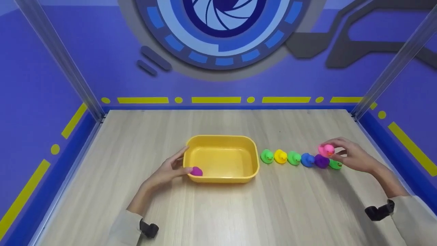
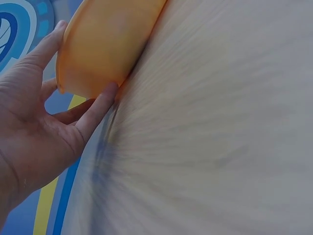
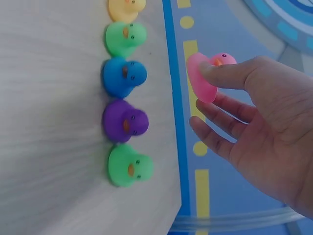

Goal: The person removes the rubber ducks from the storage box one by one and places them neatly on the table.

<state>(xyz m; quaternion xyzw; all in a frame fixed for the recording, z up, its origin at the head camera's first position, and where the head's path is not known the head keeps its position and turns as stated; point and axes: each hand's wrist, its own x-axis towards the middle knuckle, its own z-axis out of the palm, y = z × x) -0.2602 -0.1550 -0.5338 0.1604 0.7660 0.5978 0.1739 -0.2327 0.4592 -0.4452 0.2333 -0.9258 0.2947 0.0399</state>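
My right hand pinches a pink rubber duck between thumb and fingers, held up over the right end of a row of ducks. That row has a green duck, a yellow duck, another green duck, a blue duck, a purple duck and a green duck at the end. My left hand grips the left end of a yellow plastic tub, thumb and fingers spread across it. Inside the tub, a magenta duck lies in the near left corner, partly hidden by the wall.
The tub and ducks stand on a light wooden table. Blue printed panels with yellow dashes enclose the back and sides. Metal posts rise at the back corners.
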